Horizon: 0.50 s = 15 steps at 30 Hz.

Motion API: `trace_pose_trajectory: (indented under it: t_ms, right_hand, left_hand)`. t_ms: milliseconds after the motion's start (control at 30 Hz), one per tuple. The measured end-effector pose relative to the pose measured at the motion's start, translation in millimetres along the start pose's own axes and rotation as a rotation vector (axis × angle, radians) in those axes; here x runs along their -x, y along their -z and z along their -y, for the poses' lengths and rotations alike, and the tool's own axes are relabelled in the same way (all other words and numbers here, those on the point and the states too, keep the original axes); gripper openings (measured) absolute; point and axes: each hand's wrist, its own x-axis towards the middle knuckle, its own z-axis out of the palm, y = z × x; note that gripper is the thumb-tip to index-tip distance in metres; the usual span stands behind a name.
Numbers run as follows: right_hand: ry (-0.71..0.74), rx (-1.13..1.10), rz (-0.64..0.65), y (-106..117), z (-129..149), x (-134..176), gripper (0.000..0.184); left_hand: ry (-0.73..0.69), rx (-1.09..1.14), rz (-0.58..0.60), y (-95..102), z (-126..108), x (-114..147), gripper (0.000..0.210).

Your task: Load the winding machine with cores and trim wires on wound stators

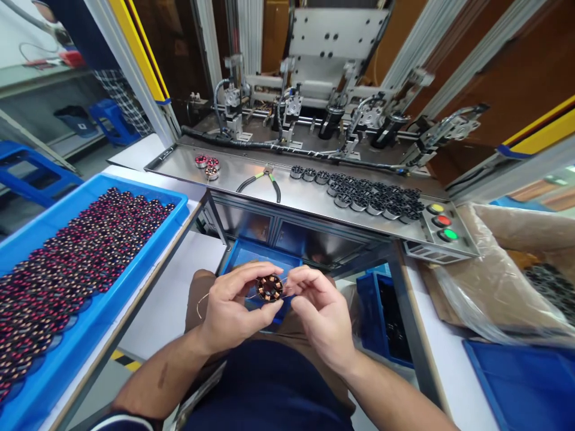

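Note:
My left hand (233, 305) holds a small round stator (269, 288) wound with copper coils, gripped between thumb and fingers over my lap. A thin loose copper wire (200, 302) trails from it to the left. My right hand (317, 308) pinches at the stator's right side with its fingertips, on a fine wire end. Both hands hover above a small blue bin (251, 254) under the steel bench.
A large blue tray (135, 287) of several wound stators sits at my left. On the steel shelf (309, 197) lie pliers (265, 178), three wound stators (207, 166) and several bare black cores (372, 194). Button panel (442, 221) at right, plastic-lined carton (503, 269) beyond.

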Motion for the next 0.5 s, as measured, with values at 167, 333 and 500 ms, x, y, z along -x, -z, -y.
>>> trace_pose_trajectory:
  t_ms: [167, 333, 500]
  right_hand:
    - [0.019, 0.092, 0.054, 1, 6, 2, 0.023]
    - [0.056, 0.147, 0.017, 2, 11, 3, 0.021]
    - [0.075, 0.176, 0.062, 2, 18, 2, 0.018]
  left_hand:
    - [0.006, 0.013, 0.007, 0.9, -1, -1, 0.038]
    - [-0.06, -0.058, 0.042, 2.4, 0, 0, 0.042]
    - [-0.14, -0.093, 0.053, 1.4, -4, -3, 0.044]
